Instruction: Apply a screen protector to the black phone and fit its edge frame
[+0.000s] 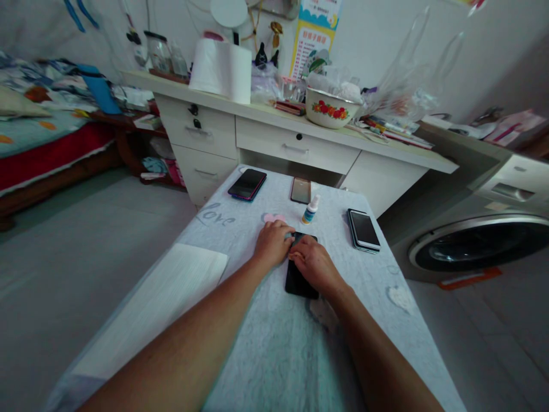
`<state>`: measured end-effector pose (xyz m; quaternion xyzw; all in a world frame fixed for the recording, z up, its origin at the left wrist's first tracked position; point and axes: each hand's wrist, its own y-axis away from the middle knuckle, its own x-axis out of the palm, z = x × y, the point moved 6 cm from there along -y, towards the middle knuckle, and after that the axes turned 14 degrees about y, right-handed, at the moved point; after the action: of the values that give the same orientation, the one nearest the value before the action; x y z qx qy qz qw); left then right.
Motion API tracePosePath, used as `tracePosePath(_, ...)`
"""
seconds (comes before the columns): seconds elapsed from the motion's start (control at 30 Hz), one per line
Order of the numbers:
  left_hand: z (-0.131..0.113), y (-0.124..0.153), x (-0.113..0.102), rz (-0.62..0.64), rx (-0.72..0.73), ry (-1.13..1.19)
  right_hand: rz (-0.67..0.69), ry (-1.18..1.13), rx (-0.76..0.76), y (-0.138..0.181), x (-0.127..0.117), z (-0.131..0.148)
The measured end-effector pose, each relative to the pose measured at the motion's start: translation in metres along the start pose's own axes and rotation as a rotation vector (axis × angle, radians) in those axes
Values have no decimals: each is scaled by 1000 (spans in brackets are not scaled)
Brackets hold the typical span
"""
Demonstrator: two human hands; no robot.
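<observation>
A black smartphone [299, 284] lies flat on the cloth-covered table, partly hidden under both hands. My left hand [274, 240] is closed at its upper left edge, fingers bent against it. Over the middle of the screen, my right hand [313, 260] is closed and pressed down. A small orange-tan piece, like a folded cloth [295, 256], shows at its fingertips; most of it is hidden. Just beyond the hands stands a small white-capped spray bottle [310, 210] with a blue and yellow label.
Stacked phones lie at the table's far left [247, 184] and right [363, 230]; another phone [301, 190] lies at the back. A pale striped sheet [163, 303] covers the left side. Behind are a white desk [274, 126] and, to the right, a washing machine [484, 200].
</observation>
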<state>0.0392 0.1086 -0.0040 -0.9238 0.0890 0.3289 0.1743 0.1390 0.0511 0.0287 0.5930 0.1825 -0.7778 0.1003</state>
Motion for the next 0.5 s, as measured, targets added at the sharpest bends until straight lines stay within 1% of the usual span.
tracePosePath(0.17,2,-2,1,-4,13,4,29,-5,-26,5,-2,5)
tracePosePath(0.5,2,-1,1,-2,27,3,132,-80,-113,20,-5,19)
